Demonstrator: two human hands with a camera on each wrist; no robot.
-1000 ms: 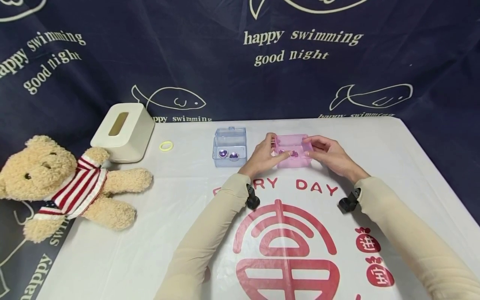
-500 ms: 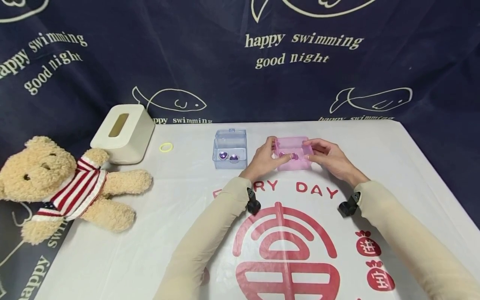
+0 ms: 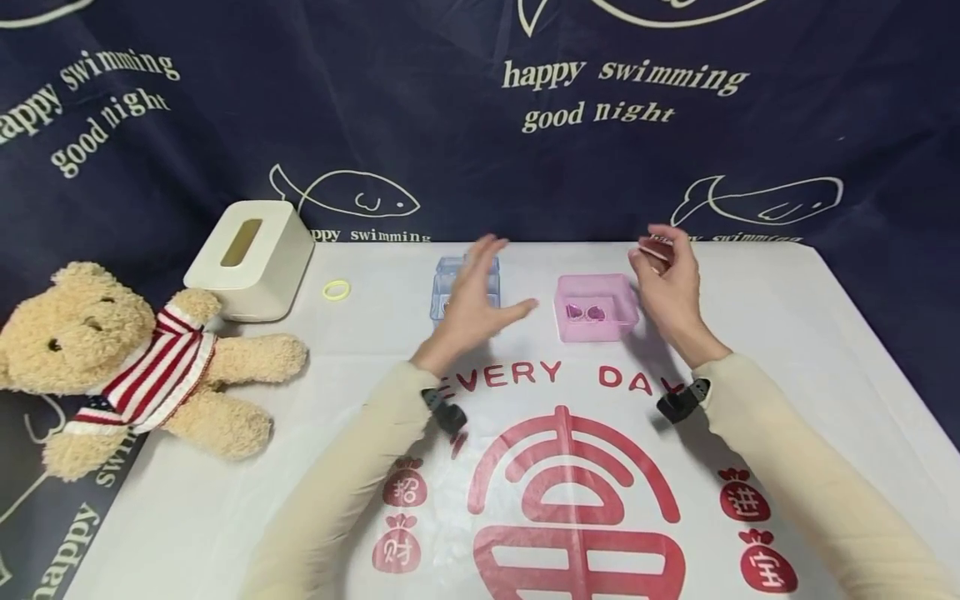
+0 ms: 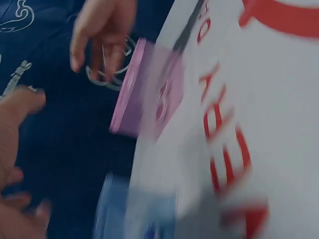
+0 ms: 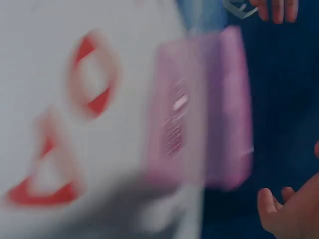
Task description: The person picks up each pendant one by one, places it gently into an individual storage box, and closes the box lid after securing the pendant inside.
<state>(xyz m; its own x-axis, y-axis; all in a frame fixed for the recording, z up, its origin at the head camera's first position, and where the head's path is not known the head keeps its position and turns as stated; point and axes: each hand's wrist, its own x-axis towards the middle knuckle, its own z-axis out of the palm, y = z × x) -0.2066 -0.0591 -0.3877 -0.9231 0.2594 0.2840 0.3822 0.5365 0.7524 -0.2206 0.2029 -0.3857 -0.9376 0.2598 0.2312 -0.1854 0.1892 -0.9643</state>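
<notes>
The left hand (image 3: 474, 307) is raised in front of the clear blue box (image 3: 446, 267), fingers spread and thumb out, and hides much of it. Just right of the clear pink box (image 3: 596, 332) hovers the right hand (image 3: 673, 292), its fingers loosely bent and apart from the box. Nothing shows in either hand. Two purple gem-like pieces (image 3: 595, 313) with pale rims lie inside the pink box. In the right wrist view the pink box (image 5: 224, 109) is blurred, with the right hand (image 5: 296, 209) beside it. The blue box's contents are mostly hidden in the head view.
A yellow ring (image 3: 337, 290) lies on the white tabletop (image 3: 360, 400). At the left are a white tissue box (image 3: 277, 267) and a teddy bear (image 3: 157, 367) in a striped shirt. A dark blue fish-print cloth (image 3: 420, 108) hangs behind the table.
Both hands have let go of the pink box. The left hand has moved left in front of the blue box; the right has lifted away to the right. The pink box stays on the table.
</notes>
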